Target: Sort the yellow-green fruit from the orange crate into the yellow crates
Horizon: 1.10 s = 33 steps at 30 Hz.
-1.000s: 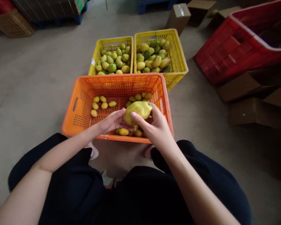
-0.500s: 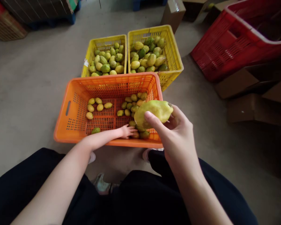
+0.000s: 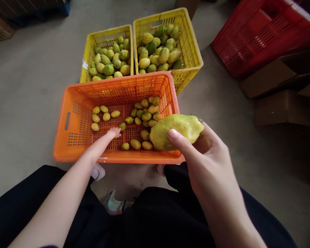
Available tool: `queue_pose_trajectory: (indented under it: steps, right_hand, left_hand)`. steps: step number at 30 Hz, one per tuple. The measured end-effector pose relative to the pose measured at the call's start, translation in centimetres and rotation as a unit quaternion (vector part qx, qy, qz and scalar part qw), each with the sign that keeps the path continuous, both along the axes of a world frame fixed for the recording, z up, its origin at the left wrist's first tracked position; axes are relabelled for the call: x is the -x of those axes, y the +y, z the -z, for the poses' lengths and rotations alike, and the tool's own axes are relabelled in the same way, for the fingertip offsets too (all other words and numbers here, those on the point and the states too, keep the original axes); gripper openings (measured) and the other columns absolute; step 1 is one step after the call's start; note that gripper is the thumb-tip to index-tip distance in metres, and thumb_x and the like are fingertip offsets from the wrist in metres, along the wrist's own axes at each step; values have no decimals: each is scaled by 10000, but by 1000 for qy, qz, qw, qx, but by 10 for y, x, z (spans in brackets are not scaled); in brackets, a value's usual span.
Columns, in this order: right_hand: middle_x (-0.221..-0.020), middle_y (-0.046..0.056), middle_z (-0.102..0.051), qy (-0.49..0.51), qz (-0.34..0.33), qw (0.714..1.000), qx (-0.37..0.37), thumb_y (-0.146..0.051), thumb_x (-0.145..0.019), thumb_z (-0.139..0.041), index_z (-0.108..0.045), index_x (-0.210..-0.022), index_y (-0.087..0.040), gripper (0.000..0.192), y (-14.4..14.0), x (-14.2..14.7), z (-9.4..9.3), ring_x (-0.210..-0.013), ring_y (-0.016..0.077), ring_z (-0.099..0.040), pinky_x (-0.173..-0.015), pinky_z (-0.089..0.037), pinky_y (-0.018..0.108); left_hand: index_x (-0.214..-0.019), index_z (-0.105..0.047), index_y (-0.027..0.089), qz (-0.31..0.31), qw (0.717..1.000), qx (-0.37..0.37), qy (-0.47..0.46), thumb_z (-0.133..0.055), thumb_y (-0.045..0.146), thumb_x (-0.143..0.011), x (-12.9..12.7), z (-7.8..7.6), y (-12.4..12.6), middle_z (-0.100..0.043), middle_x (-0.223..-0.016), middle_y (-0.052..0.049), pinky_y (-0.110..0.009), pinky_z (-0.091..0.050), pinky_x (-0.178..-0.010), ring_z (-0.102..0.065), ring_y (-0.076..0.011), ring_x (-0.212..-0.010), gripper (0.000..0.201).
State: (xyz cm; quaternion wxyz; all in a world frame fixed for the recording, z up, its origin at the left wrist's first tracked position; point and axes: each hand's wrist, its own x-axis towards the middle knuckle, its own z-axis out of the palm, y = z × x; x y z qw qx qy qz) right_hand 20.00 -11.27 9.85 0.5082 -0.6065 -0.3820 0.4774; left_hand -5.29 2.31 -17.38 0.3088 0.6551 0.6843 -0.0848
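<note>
In my right hand is a large yellow-green papaya, with my thumb across its front and the fingers behind. It is held above the right end of an orange crate. My left hand reaches down into that crate, close against a small greenish papaya; its fingers are small and smeared, so whether they grip the fruit is unclear. Several papayas lie clustered on the crate's right side. Another small group of yellower papayas lies toward the left. My left forearm hides part of the crate floor.
Behind the orange crate stand two yellow crates, left and right, both holding several papayas. A red crate and cardboard boxes are at the right. A blue pallet shows at the upper left.
My left hand has moved left from the right-hand cluster toward the crate's middle, where a papaya now shows beside it. The large papaya in my right hand has shifted slightly right.
</note>
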Motion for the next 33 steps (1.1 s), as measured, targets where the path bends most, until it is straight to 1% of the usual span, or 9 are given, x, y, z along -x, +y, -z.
queue_pose_trajectory:
  steps: [4, 7, 13, 16, 21, 24, 27, 31, 33]
  right_hand:
    - [-1066, 61, -718, 18, 13, 1000, 23, -450, -813, -700, -640, -1063, -249, 326, -2, -2, 7, -974, 266, -698, -810, -602, 395]
    - [-1058, 59, -721, 15, 18, 999, 36, -441, -814, -700, -641, -1065, -251, 320, -2, -4, 13, -952, 259, -703, -801, -601, 389]
    - [-992, 62, -733, 23, 15, 999, 43, -428, -817, -700, -655, -1049, -255, 293, 1, -6, 17, -894, 260, -713, -753, -606, 387]
    - [-990, 64, -734, 32, 10, 998, 57, -433, -798, -720, -650, -1052, -257, 317, 6, -3, 16, -881, 259, -718, -751, -611, 388]
    - [-1038, 71, -731, 21, -12, 999, 44, -439, -822, -694, -637, -1096, -259, 333, 14, 1, 14, -946, 274, -713, -769, -618, 411]
    - [-1055, 70, -728, 36, -4, 999, 36, -456, -820, -691, -645, -1083, -251, 337, 19, 3, 11, -959, 277, -709, -781, -619, 419]
    - [-1060, 58, -727, 70, 13, 997, 39, -474, -773, -732, -664, -1023, -248, 343, 24, 6, 7, -981, 277, -703, -832, -606, 430]
    - [-1043, 60, -728, 93, 3, 995, 27, -486, -701, -780, -668, -991, -236, 398, 31, 19, 4, -993, 275, -695, -844, -593, 428]
    - [-1023, 73, -730, 94, -20, 995, 20, -499, -682, -784, -660, -985, -218, 432, 33, 31, 4, -949, 262, -700, -803, -593, 412]
  left_hand:
    - [-1376, -447, 52, -1, 996, 25, 81, -654, 239, -835, 4, 17, 8, -499, -1380, -259, -448, -441, -1000, -532, -376, -1241, 608]
    - [-1430, -338, 32, -20, 993, -3, 120, -536, 230, -893, 5, 25, 19, -354, -1490, -280, -435, -403, -1039, -405, -383, -1355, 606]
    - [-1338, -448, 99, -36, 991, 14, 130, -587, 337, -874, 17, 32, 41, -524, -1363, -217, -346, -442, -984, -535, -309, -1250, 540]
    - [-1352, -448, 96, -48, 991, 30, 124, -680, 409, -797, 12, 38, 40, -519, -1364, -236, -368, -463, -960, -558, -338, -1223, 678]
    - [-1173, -622, 70, -71, 993, 22, 96, -756, 370, -707, -1, 35, 36, -518, -1353, -281, -436, -442, -995, -515, -418, -1257, 571]
    - [-1038, -682, 85, -87, 995, 16, 46, -804, 370, -644, 1, 16, 38, -638, -1197, -252, -468, -443, -987, -548, -435, -1212, 502]
    - [-1012, -674, 145, -100, 994, -8, -42, -801, 393, -656, 7, -20, 43, -701, -1103, -154, -436, -466, -977, -607, -356, -1147, 452]
    - [-1148, -585, 158, -111, 971, -58, -201, -735, 385, -749, 14, -101, 39, -683, -1166, -114, -346, -519, -927, -659, -211, -1044, 484]
    - [-1170, -557, 160, -128, 916, -53, -377, -701, 413, -772, 16, -148, 26, -676, -1177, -111, -342, -537, -905, -675, -183, -997, 493]
